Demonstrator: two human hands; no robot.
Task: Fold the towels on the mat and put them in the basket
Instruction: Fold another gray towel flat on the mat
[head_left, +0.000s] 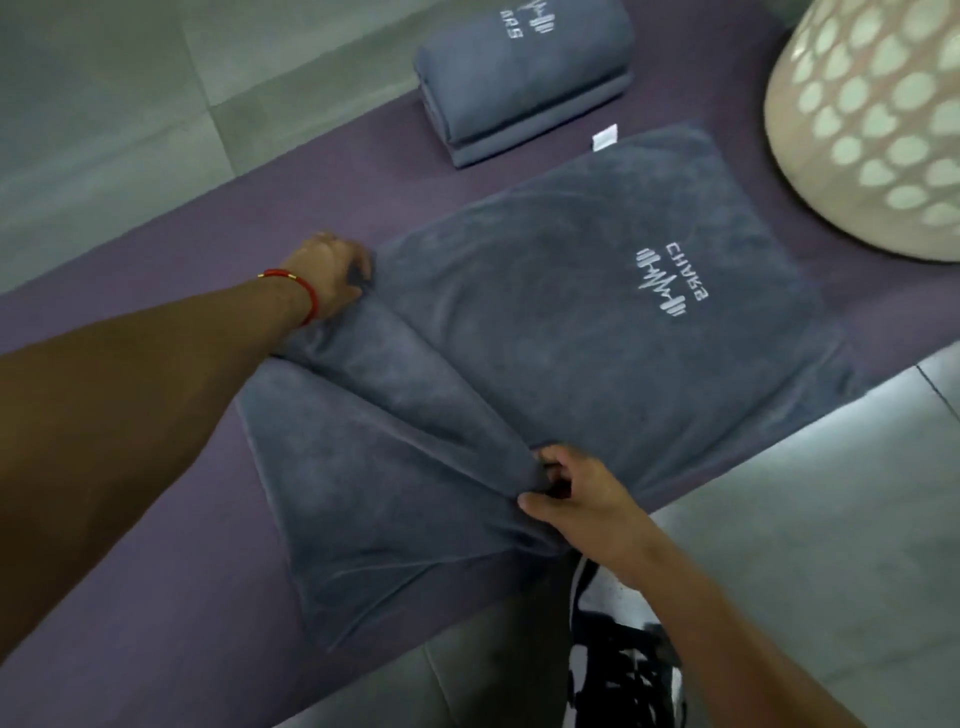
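— Two hands on one grey towel, spread along the purple mat. Left hand pinching the far corner of the raised fold, right hand pinching the near corner, fingers curled round cloth.

— And the long axis?

— Running from lower left up toward the white perforated basket, logo end lying flat nearest it. Fold ridge stretched crosswise between the two grips.

— So, the next pull?

— Probably toward the basket, over the logo half; loose end lying behind both hands. Right hand nearer the body, left reaching farther out.

— Anything finished?

— One folded towel beyond, on the mat, left of the basket, not yet inside.
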